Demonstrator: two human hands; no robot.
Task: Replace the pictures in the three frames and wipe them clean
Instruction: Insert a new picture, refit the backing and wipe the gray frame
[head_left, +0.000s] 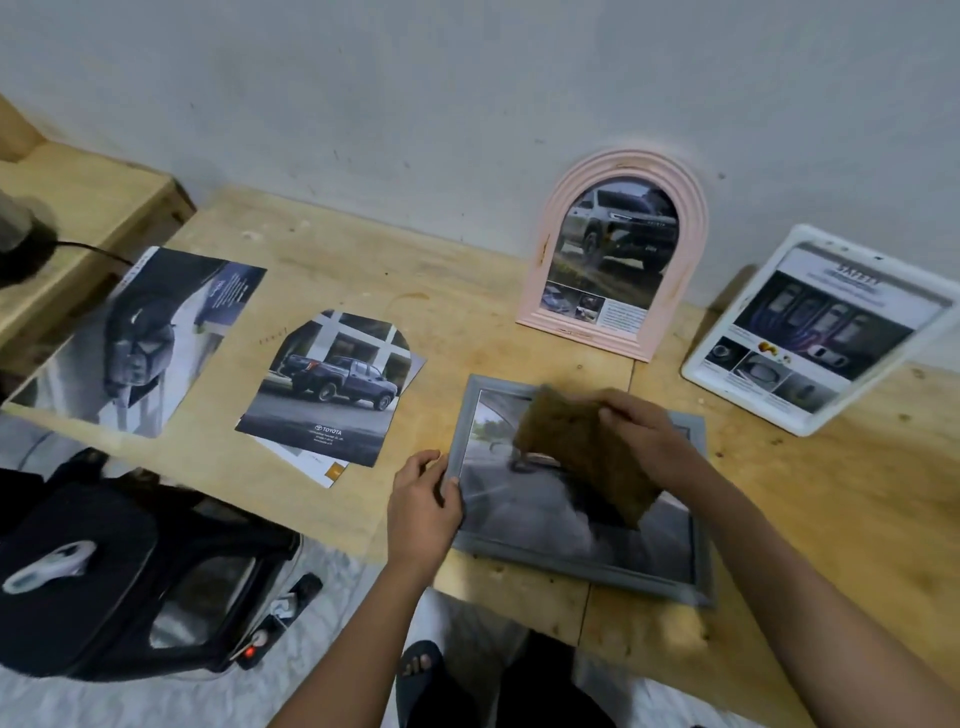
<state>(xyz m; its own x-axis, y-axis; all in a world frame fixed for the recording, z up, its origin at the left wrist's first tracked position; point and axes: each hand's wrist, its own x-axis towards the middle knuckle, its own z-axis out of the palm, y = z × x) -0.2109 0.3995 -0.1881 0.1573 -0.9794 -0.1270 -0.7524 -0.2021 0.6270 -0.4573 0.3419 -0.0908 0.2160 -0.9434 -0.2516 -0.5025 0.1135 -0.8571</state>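
"TOYOTA" at the foot of the loose blue-truck picture (332, 387)

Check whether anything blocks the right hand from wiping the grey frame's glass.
Nothing visible does. The right hand holds only the brown cloth over the grey frame; the left hand grips its left edge.

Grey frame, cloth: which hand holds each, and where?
Left hand grips the grey frame by its left edge; right hand holds the brown cloth by its upper edge.

Three frames (571, 564) (540, 270) (743, 394), three loose pictures (130, 338) (332, 384) (306, 457), one cloth (582, 447)
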